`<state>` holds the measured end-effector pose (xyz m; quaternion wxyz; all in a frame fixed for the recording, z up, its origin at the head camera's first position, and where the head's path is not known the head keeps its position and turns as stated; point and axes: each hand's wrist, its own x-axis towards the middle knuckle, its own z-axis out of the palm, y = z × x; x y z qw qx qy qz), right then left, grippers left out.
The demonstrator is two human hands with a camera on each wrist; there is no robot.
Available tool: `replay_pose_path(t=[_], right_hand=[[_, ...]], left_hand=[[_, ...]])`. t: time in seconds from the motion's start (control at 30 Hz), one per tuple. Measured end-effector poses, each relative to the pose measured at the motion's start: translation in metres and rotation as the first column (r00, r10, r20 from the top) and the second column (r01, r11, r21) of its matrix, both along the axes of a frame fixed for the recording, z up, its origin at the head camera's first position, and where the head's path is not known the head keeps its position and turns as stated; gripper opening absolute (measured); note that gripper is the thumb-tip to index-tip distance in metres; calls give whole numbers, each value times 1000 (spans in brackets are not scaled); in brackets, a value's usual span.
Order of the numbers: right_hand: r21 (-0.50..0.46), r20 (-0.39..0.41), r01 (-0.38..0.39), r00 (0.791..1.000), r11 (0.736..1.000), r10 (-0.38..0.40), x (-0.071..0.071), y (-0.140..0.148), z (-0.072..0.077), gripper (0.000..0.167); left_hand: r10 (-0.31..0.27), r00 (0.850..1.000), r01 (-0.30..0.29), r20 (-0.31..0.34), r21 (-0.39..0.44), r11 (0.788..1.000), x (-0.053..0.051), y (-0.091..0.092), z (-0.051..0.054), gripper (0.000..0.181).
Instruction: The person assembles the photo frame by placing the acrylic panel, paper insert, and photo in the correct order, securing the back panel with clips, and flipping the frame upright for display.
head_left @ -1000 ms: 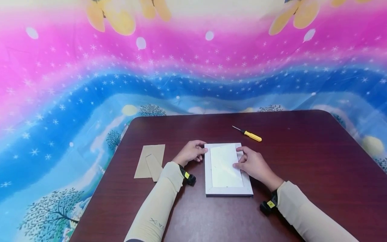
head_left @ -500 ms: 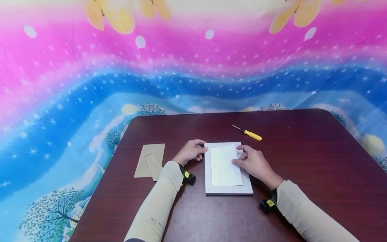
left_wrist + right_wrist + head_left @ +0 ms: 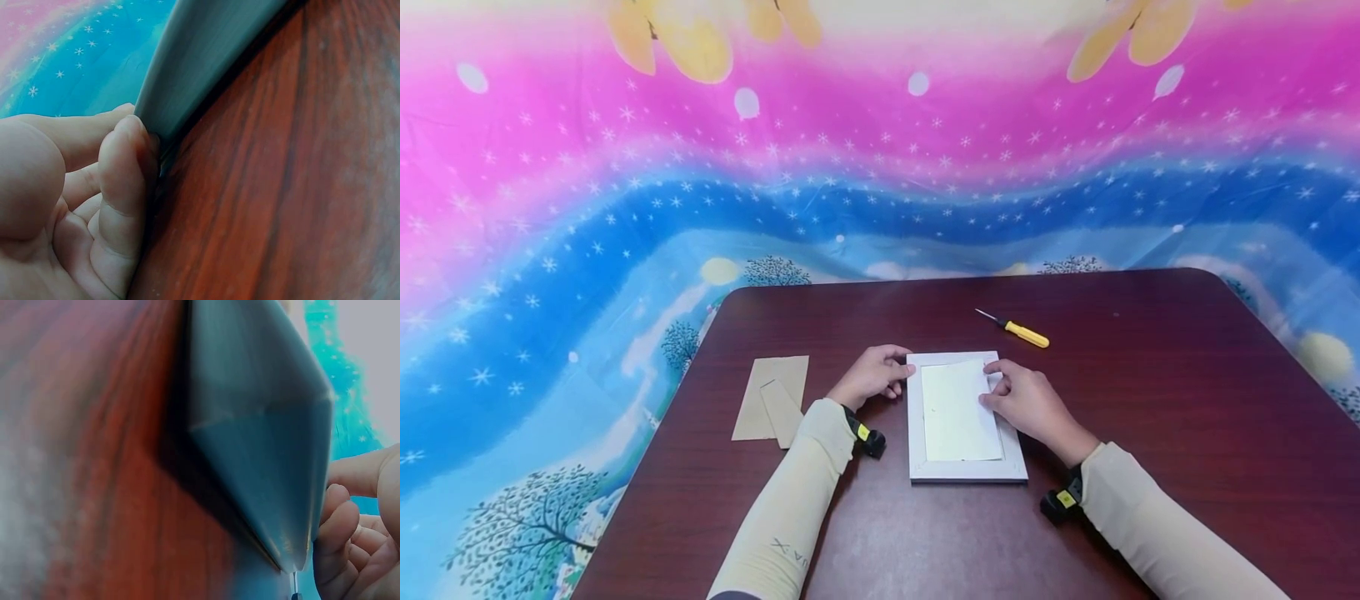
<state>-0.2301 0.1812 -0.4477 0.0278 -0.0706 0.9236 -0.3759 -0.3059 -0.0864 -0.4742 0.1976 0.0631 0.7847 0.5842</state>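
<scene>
A white picture frame (image 3: pixel 916 433) lies flat on the table, its back facing up. Inside its opening sits a white sheet (image 3: pixel 958 417), its top right corner lifted and slightly askew. My left hand (image 3: pixel 872 373) holds the frame's upper left edge, the thumb on top; in the left wrist view, the thumb (image 3: pixel 122 181) presses against the frame's side (image 3: pixel 200 56). My right hand (image 3: pixel 1026 402) pinches the sheet's right edge near the top. In the right wrist view the frame's corner (image 3: pixel 269 437) partly hides the right-hand fingers (image 3: pixel 337 531).
Left of the frame lies a tan backing board (image 3: pixel 760 408) with a stand leg (image 3: pixel 782 414) on it. A yellow-handled screwdriver (image 3: pixel 1026 335) lies behind the frame, to the right. The dark wooden table (image 3: pixel 1187 400) ends before a colourful printed cloth (image 3: pixel 880 150).
The sheet tilts slightly and its glare has faded to an even white. My right hand shifts only a little; the left hand and the frame stay in place.
</scene>
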Motion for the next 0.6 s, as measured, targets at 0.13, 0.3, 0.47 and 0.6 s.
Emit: replay_pose_path(t=[0.13,0.3,0.47,0.6], right_hand=[[23,9,-18,1000,1000,18,-2,-2,1,40],[41,20,-25,1000,999,24,-4,-4,2,36],[44,36,-16,999,999,14,-5,-5,3,34],[44,35,-18,999,999,16,-5,-5,3,34]], left_hand=[[2,1000,-2,2,-1,1000,-1,0,0,41],[2,1000,-2,6,0,1000,-1,0,1,41],[3,1000,-3,9,4,1000,0,0,2,41],[2,1000,-2,8,3,1000,0,0,2,41]])
